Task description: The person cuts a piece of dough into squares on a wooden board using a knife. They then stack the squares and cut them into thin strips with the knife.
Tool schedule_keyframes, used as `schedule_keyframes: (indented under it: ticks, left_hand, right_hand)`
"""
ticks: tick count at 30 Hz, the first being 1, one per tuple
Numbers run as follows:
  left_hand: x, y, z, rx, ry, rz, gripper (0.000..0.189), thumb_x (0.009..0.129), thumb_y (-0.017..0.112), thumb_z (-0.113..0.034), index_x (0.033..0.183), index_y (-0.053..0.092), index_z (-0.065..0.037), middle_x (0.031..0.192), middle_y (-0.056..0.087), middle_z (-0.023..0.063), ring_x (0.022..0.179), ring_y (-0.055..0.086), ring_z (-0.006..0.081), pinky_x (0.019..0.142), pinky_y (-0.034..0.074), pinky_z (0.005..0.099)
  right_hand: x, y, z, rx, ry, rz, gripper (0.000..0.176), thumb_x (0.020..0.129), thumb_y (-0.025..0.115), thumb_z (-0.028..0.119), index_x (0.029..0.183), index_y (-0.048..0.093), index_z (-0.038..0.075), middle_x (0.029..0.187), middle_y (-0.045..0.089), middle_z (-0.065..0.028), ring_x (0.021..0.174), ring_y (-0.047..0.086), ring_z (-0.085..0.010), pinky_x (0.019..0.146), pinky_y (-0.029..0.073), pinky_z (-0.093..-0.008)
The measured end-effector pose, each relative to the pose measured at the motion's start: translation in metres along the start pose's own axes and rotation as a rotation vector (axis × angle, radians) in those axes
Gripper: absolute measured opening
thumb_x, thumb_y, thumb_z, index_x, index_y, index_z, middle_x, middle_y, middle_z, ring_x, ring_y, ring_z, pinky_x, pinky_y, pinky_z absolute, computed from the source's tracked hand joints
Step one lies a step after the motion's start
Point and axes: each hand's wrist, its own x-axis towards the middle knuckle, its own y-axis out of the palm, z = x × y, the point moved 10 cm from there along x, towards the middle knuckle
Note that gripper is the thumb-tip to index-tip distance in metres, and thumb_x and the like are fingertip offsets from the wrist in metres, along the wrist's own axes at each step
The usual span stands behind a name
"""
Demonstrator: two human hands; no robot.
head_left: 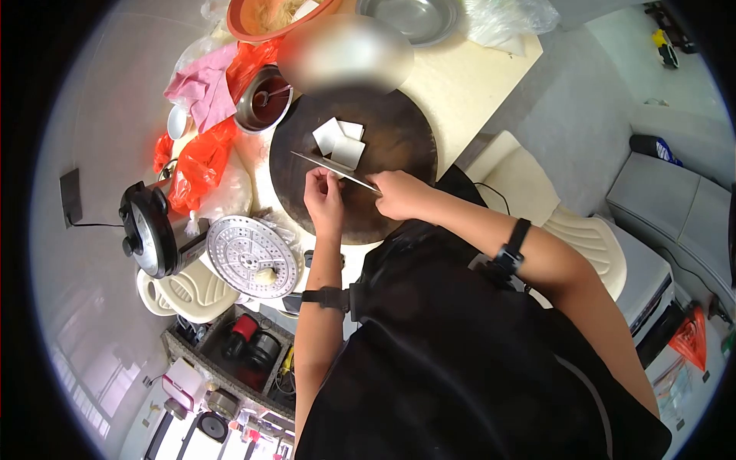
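On the round dark cutting board (406, 138) lie several flat, white, square-cut pieces (347, 146), some overlapping. My right hand (400, 195) is closed round the handle end of a knife (337, 166) with a broad blade seen nearly edge-on. The blade lies across the board just on my side of the white pieces. Close against it, my left hand (323, 201) has its fingers bent and pressed together near the board. Whatever those fingertips hold is hidden by the hand and the blade.
Left of the board stand a metal pot (264, 100) of dark red liquid, red plastic bags (201, 172), a pink cloth (203, 86) and a perforated steamer plate (230, 249). Beyond it are an orange basin (253, 31), a metal basin (414, 19) and a blurred round patch. Chairs (583, 245) flank the table.
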Motion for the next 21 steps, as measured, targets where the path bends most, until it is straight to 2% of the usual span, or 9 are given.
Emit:
schedule_keyframes:
  ticks: [4, 8, 11, 12, 13, 15, 17, 19, 21]
  left_hand:
    - [0.003, 0.0, 0.002, 0.015, 0.003, -0.011, 0.01, 0.109, 0.063, -0.01, 0.105, 0.06, -0.001, 0.089, 0.066, 0.002, 0.075, 0.063, 0.0081, 0.07, 0.052, 0.0252]
    - [0.001, -0.001, -0.001, 0.087, 0.013, 0.012, 0.011, 0.111, 0.061, -0.014, 0.108, 0.059, -0.003, 0.089, 0.063, -0.0004, 0.074, 0.06, 0.0062, 0.068, 0.05, 0.0228]
    - [0.003, 0.0, 0.003, 0.067, 0.02, -0.01, 0.011, 0.11, 0.062, -0.014, 0.108, 0.06, -0.003, 0.09, 0.064, 0.0004, 0.074, 0.061, 0.007, 0.069, 0.051, 0.0236]
    - [0.004, 0.0, 0.006, 0.037, 0.019, -0.022, 0.011, 0.11, 0.063, -0.013, 0.108, 0.061, -0.002, 0.092, 0.065, 0.0018, 0.075, 0.063, 0.0083, 0.07, 0.053, 0.0249]
    - [0.003, -0.002, 0.01, 0.008, 0.015, -0.035, 0.012, 0.109, 0.063, -0.012, 0.108, 0.061, -0.001, 0.094, 0.066, 0.0032, 0.076, 0.064, 0.0097, 0.072, 0.054, 0.0262]
    - [0.001, -0.002, 0.011, 0.0, 0.012, -0.059, 0.012, 0.109, 0.063, -0.013, 0.109, 0.062, -0.001, 0.093, 0.066, 0.0029, 0.076, 0.063, 0.0097, 0.072, 0.054, 0.0261]
    - [0.0, -0.001, 0.01, -0.006, 0.017, -0.082, 0.011, 0.109, 0.063, -0.013, 0.109, 0.062, -0.002, 0.091, 0.065, 0.0012, 0.075, 0.062, 0.0083, 0.07, 0.053, 0.0246]
    - [-0.002, -0.001, 0.008, -0.009, 0.023, -0.104, 0.01, 0.11, 0.063, -0.014, 0.11, 0.061, -0.005, 0.089, 0.063, -0.0019, 0.073, 0.06, 0.0055, 0.065, 0.049, 0.0218]
    - [-0.002, -0.001, 0.007, -0.012, 0.013, -0.11, 0.011, 0.109, 0.064, -0.015, 0.11, 0.061, -0.004, 0.09, 0.063, -0.0014, 0.073, 0.06, 0.0058, 0.065, 0.049, 0.0224]
  right_hand:
    - [0.006, 0.009, -0.022, -0.021, -0.01, -0.112, 0.052, 0.086, 0.062, 0.007, 0.137, 0.069, 0.004, 0.118, 0.076, -0.0234, 0.113, 0.072, -0.0421, 0.099, 0.059, -0.051]
    - [0.009, 0.01, -0.03, 0.011, 0.034, -0.052, 0.053, 0.087, 0.064, 0.01, 0.14, 0.069, 0.006, 0.122, 0.075, -0.0227, 0.117, 0.071, -0.0402, 0.102, 0.057, -0.0504]
    - [0.01, 0.001, -0.022, 0.045, -0.043, -0.051, 0.052, 0.087, 0.063, 0.011, 0.138, 0.07, 0.004, 0.109, 0.078, -0.0242, 0.101, 0.077, -0.0386, 0.088, 0.061, -0.0484]
    - [0.009, 0.0, -0.025, 0.157, 0.098, 0.036, 0.054, 0.088, 0.062, 0.01, 0.141, 0.068, 0.005, 0.096, 0.078, -0.0227, 0.087, 0.077, -0.0336, 0.076, 0.059, -0.0422]
    - [0.003, -0.006, -0.021, 0.216, 0.142, 0.093, 0.051, 0.09, 0.062, 0.01, 0.14, 0.069, 0.004, 0.08, 0.073, -0.0151, 0.063, 0.069, -0.0226, 0.057, 0.053, -0.0378]
    - [-0.001, -0.022, -0.012, 0.312, 0.106, 0.022, 0.052, 0.09, 0.063, 0.01, 0.141, 0.068, 0.005, 0.069, 0.064, -0.0071, 0.05, 0.056, -0.0149, 0.045, 0.044, -0.0347]
    - [0.0, -0.026, -0.005, 0.365, 0.106, 0.129, 0.032, 0.092, 0.063, 0.007, 0.123, 0.068, 0.0, 0.066, 0.053, -0.0018, 0.048, 0.048, -0.0111, 0.042, 0.038, -0.0325]
    - [-0.004, -0.033, 0.0, 0.471, 0.086, 0.149, 0.011, 0.09, 0.063, 0.009, 0.096, 0.061, 0.0, 0.065, 0.056, -0.0056, 0.047, 0.054, -0.0162, 0.043, 0.043, -0.0347]
    - [-0.012, -0.034, 0.005, 0.547, 0.126, 0.169, 0.017, 0.09, 0.063, 0.009, 0.104, 0.064, -0.002, 0.066, 0.054, -0.0049, 0.047, 0.051, -0.015, 0.042, 0.042, -0.0334]
